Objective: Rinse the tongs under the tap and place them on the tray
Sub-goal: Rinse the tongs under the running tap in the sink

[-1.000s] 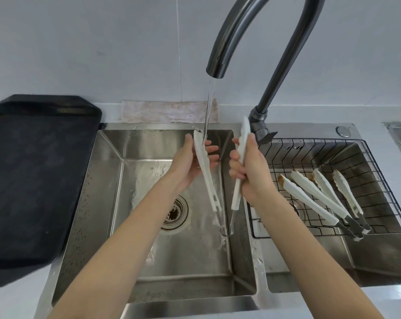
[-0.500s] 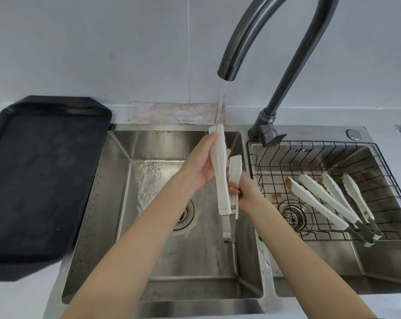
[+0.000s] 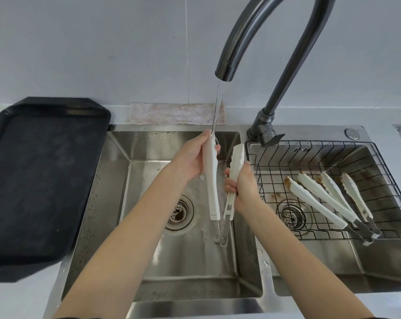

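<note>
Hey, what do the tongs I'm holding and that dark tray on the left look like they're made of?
Tongs: white arms with a matte, even look, probably plastic or silicone, joined to a shiny metal hinge end. Tray: black with a dull, slightly mottled surface, likely plastic or coated metal; the view cannot settle which.

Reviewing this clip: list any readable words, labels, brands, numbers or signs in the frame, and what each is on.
None can be read.
Tongs held under the tap: plain white arms, no print visible.
Tongs in the wire basket: small dark marks near the metal ends, too small and blurred to read.
Black tray, tap and sink: no lettering visible.
</note>
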Available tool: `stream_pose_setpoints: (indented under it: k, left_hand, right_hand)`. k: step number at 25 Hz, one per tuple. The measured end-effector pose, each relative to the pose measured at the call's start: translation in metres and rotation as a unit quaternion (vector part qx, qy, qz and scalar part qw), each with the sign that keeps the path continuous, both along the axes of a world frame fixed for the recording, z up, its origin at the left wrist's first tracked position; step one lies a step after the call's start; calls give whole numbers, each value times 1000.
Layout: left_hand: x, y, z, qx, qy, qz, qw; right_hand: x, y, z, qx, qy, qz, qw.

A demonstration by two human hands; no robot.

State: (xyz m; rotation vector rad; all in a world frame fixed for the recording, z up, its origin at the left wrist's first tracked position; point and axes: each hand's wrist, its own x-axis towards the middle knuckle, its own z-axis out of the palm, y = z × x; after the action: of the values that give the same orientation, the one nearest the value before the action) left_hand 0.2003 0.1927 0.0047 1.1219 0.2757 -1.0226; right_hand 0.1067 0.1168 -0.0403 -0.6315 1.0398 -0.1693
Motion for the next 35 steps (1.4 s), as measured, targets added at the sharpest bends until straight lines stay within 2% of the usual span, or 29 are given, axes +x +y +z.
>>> stream_pose_setpoints:
  k: [2,5,8,14,19,24,29,35]
  left_hand:
    - [3,1,-4,44,21,27,998]
    - [4,4,-10,52,64,87,993]
    - [8,12,-21,52,53,75,994]
    - [0,29,-41,65,54,126,988]
    - [-18,41,-38,35,17,75,996]
    - [-20,44,-36,-11,-19,-22,1000]
    - [-25,31,-37,-43,-41,-67,996]
    - [-32,12,-33,-35,-48,-103,993]
  right_hand:
    - [-3,2,2,-39,-4,0,999]
    - [-5,3,9,-115,-19,0,993]
    - [-4,0,21,-173,-60,11,983]
    - [21,4,41,-269,-89,143,949]
    - [43,13,52,-395,-65,224,889]
    - [45,13,63,-468,-52,227,853]
    - [28,0,69,-489,-43,214,844]
    - [3,-23,69,-496,-23,176,850]
